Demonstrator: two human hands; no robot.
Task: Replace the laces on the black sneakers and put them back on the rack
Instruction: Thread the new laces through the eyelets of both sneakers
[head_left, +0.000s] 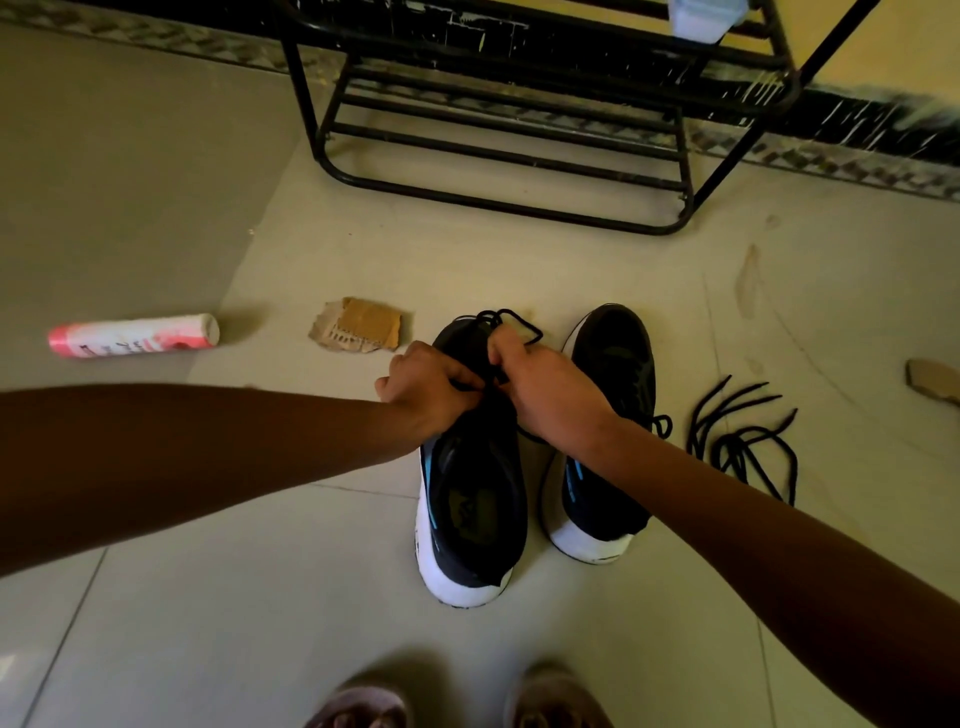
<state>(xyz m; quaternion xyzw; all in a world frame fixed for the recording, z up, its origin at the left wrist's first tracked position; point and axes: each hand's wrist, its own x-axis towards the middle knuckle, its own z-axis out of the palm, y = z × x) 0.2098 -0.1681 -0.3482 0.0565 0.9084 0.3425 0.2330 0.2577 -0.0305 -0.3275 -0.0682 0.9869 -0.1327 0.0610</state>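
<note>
Over the white-soled black sneaker (475, 499), left hand (432, 387) and right hand (543, 387) pinch its black lace (514, 319).

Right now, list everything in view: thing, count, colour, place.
black sneakers: 2, black, white soles, side by side, floor centre
lace: 1, black, on the left-hand sneaker
loose laces: one tangle, black, floor right of sneakers
shoe rack: 1, black, behind sneakers
can: 1, pink and white, lying on floor, left
cardboard scraps: 2, brown, floor by sneaker toes; right edge
container: 1, pale, on rack, top
footwear: 2, pinkish, blurred, bottom edge
left grip: 1, pinches lace
right grip: 1, pinches lace
</note>
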